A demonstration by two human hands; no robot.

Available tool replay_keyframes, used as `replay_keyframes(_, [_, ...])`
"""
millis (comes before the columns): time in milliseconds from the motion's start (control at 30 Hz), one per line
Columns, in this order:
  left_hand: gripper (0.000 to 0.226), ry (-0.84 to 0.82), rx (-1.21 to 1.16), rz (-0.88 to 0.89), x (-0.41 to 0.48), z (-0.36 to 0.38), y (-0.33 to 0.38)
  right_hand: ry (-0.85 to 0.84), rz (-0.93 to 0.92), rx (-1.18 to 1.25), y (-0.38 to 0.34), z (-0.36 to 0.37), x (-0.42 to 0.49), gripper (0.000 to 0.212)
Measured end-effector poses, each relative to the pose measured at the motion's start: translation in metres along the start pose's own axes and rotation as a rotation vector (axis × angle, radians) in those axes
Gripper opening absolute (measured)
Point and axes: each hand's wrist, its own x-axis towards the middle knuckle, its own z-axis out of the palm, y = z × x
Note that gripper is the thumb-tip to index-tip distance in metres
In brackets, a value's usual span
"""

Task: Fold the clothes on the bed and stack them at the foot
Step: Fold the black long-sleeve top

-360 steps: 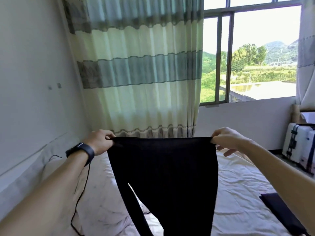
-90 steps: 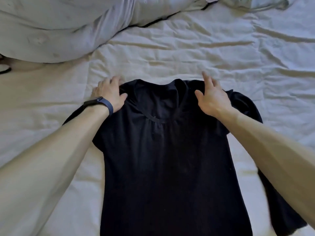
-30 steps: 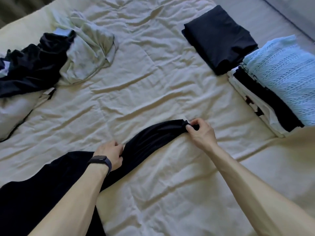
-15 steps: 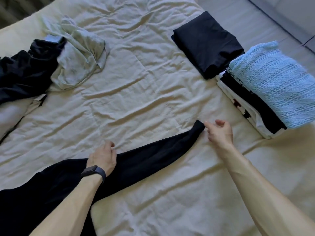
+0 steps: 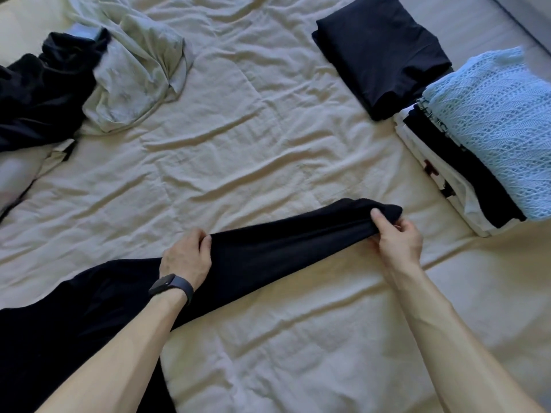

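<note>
While left hand grips black garment, right hand pinches tip (thumb atop)

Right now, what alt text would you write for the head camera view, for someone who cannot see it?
A person's left hand and right hand grip a long black garment laid across a wrinkled cream bed sheet. Folded clothes sit at right, a light blue knit topping one stack; unfolded clothes lie heaped at upper left.
</note>
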Motion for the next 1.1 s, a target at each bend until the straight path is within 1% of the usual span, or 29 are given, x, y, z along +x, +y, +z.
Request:
replay_keyframes(67, [0.007,-0.049,0.074,0.066,0.002,0.003,0.005,0.008,0.01,-0.125,0.005,-0.001,-0.002,0.014])
replay_keyframes(100, [0.005,-0.078,0.072,0.089,0.003,0.005,0.011,0.011,0.027,-0.183,0.006,-0.002,-0.002,0.017])
replay_keyframes(133, [0.007,-0.112,0.041,0.101,0.004,0.006,0.019,0.006,0.061,-0.195,0.006,-0.003,-0.001,0.02])
replay_keyframes(200, [0.01,-0.19,-0.023,0.128,0.004,0.009,0.043,-0.036,0.137,-0.143,-0.002,-0.005,-0.001,0.024])
replay_keyframes(267, [0.018,-0.243,-0.038,0.193,0.004,0.013,0.076,-0.114,0.144,-0.178,-0.01,-0.007,0.001,0.034])
replay_keyframes(300, [0.023,-0.271,-0.049,0.209,0.006,0.014,0.093,-0.171,0.126,-0.258,-0.012,-0.007,0.003,0.031])
replay_keyframes(367, [0.03,-0.382,-0.081,0.19,0.013,0.017,0.128,-0.263,0.068,-0.434,-0.015,-0.006,0.006,0.015])
replay_keyframes(400, [0.03,-0.441,-0.086,0.192,0.017,0.018,0.144,-0.287,0.019,-0.457,-0.016,-0.006,0.008,0.01])
replay_keyframes(433, [0.027,-0.463,-0.094,0.21,0.021,0.019,0.158,-0.294,-0.041,-0.417,-0.018,-0.007,0.01,0.007])
replay_keyframes(467, [0.022,-0.434,-0.124,0.225,0.025,0.02,0.169,-0.268,-0.103,-0.336,-0.021,-0.009,0.012,0.006])
replay_keyframes(533, [0.012,-0.267,-0.224,0.242,0.031,0.019,0.182,-0.142,-0.216,-0.235,-0.028,-0.012,0.017,0.005])
replay_keyframes(567, [0.008,-0.2,-0.239,0.266,0.033,0.02,0.184,-0.095,-0.25,-0.259,-0.03,-0.013,0.02,0.005])
replay_keyframes(633, [0.007,-0.169,-0.132,0.358,0.031,0.022,0.184,-0.063,-0.273,-0.396,-0.027,-0.014,0.024,0.01])
replay_keyframes(700, [0.022,-0.146,-0.017,0.39,0.021,0.029,0.173,-0.033,-0.285,-0.498,-0.021,-0.013,0.022,0.02])
replay_keyframes(767, [0.04,-0.073,-0.026,0.331,0.002,0.033,0.155,0.064,-0.344,-0.532,-0.016,-0.008,0.006,0.031])
replay_keyframes(833, [0.05,0.006,-0.031,0.279,-0.027,0.035,0.125,0.211,-0.48,-0.628,-0.004,0.0,-0.023,0.038])
replay_keyframes(867, [0.052,0.032,-0.026,0.25,-0.044,0.034,0.103,0.24,-0.563,-0.684,0.006,0.008,-0.044,0.039])
replay_keyframes(900, [0.055,0.051,-0.023,0.206,-0.062,0.032,0.079,0.216,-0.645,-0.717,0.018,0.019,-0.069,0.04])
replay_keyframes(933, [0.057,0.059,-0.021,0.145,-0.079,0.03,0.051,0.129,-0.711,-0.746,0.032,0.032,-0.096,0.041])
replay_keyframes(1033, [0.061,0.032,0.029,-0.057,-0.125,0.022,-0.041,-0.259,-0.867,-0.873,0.084,0.074,-0.176,0.045])
replay_keyframes(1100, [0.062,-0.002,0.082,-0.161,-0.147,0.015,-0.106,-0.499,-0.918,-0.972,0.116,0.105,-0.223,0.048])
